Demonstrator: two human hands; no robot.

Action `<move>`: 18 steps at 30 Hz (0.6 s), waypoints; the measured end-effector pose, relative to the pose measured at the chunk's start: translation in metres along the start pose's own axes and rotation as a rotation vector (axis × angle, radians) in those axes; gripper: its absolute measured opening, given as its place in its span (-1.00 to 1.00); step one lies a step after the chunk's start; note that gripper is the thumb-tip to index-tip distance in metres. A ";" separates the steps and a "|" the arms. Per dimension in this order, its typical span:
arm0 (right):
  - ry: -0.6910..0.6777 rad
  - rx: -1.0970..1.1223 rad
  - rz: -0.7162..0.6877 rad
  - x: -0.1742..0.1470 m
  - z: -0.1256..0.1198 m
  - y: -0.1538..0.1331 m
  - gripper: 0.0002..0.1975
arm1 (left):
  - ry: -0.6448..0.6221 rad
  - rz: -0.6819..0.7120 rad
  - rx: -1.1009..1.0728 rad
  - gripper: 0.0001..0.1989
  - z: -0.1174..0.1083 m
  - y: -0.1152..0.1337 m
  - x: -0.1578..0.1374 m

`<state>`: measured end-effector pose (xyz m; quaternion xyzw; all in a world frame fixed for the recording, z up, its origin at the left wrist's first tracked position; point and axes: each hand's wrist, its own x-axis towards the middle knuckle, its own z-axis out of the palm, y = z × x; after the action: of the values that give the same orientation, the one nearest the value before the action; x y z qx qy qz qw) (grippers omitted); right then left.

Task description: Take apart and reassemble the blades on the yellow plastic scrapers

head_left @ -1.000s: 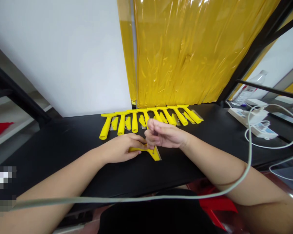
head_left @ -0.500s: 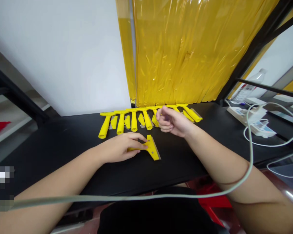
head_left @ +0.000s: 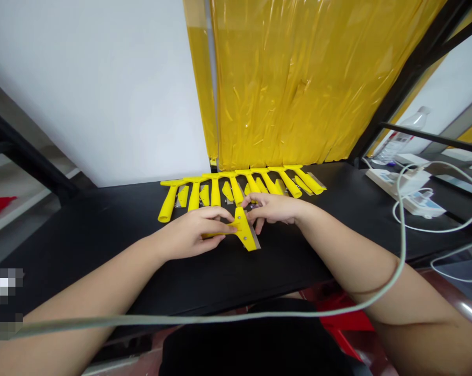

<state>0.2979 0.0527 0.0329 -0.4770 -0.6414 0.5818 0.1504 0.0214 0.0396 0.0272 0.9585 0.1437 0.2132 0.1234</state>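
Observation:
My left hand (head_left: 200,232) is closed around the handle of a yellow scraper (head_left: 244,232), whose wide head and metal blade point right. Two small screws show on the head's face. My right hand (head_left: 275,209) is at the blade side of that scraper, its fingers curled by the upper corner of the head. Whatever lies between these fingertips is too small to make out. Behind both hands, more yellow scraper handles (head_left: 167,203) lie in a row, with small yellow head pieces (head_left: 183,196) and metal blades between them.
The black tabletop (head_left: 204,284) runs beneath everything. A white panel (head_left: 141,104) and yellow plastic sheeting (head_left: 318,78) stand behind the row. On the right are a clear bottle (head_left: 404,136) and white boxes (head_left: 400,183). A pale cable (head_left: 402,235) loops across the foreground.
My right hand has come down and left, from above the row to the head of the held scraper. My left hand and its scraper have risen slightly.

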 end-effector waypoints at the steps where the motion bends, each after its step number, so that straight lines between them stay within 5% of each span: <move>1: -0.025 0.019 0.007 0.000 0.001 0.000 -0.62 | 0.003 0.000 0.002 -0.64 0.000 0.000 0.000; 12: -0.038 0.020 -0.041 0.006 0.002 0.006 -0.70 | -0.030 -0.027 -0.020 -0.62 -0.001 0.000 0.000; 18: 0.020 -0.268 -0.039 0.001 -0.008 0.002 -0.65 | -0.052 -0.053 -0.017 -0.62 -0.001 0.001 0.000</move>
<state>0.3044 0.0577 0.0326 -0.4858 -0.7211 0.4832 0.1031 0.0215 0.0389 0.0284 0.9585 0.1640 0.1860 0.1407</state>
